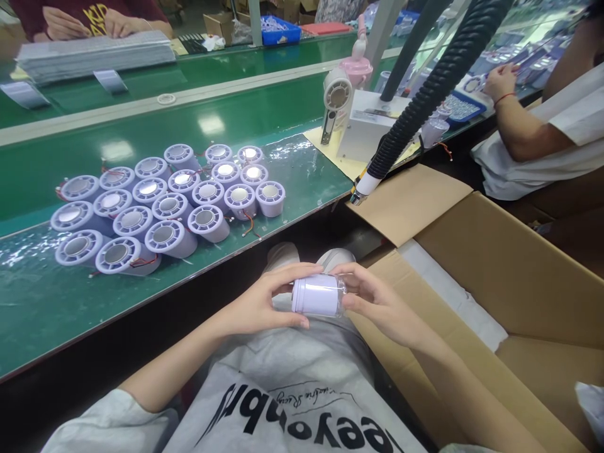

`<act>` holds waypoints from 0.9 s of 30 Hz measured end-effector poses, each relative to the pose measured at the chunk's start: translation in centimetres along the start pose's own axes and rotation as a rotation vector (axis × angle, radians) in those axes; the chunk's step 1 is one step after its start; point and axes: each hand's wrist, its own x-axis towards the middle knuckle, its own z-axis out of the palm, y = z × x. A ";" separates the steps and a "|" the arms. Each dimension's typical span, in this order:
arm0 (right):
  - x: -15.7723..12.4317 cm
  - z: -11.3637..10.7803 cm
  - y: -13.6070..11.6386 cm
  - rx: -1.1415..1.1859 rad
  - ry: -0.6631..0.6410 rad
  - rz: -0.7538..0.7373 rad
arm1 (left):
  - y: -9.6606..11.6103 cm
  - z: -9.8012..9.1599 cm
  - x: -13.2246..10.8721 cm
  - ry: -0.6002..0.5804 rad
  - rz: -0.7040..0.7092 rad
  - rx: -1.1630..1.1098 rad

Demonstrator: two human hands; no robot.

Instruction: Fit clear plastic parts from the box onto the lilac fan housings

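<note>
Above my lap I hold a small lavender cylindrical housing on its side, with a clear part at its right end. My left hand is closed around the ridged left end, thumb below and fingers above. The fingers of my right hand grip the clear end. On the green bench to the left stand several similar lavender housings in rows, most with a round silver disc on top. Thin red and dark wires stick out from some of them.
An open cardboard box stands at my right. A black corrugated hose with a metal tip hangs above its flap. Behind it are a white box-shaped device and a pink bottle. Co-workers' hands are at the right and far left.
</note>
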 end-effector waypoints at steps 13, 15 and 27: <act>0.5 0.4 1.1 0.221 0.049 0.196 | -0.4 0.0 -0.1 -0.027 0.002 -0.012; 0.8 0.6 1.1 0.273 0.039 0.231 | -0.4 0.0 -0.1 -0.026 0.013 -0.008; 1.2 1.0 1.9 0.506 -0.100 0.479 | -0.7 0.2 -0.2 -0.014 0.075 0.002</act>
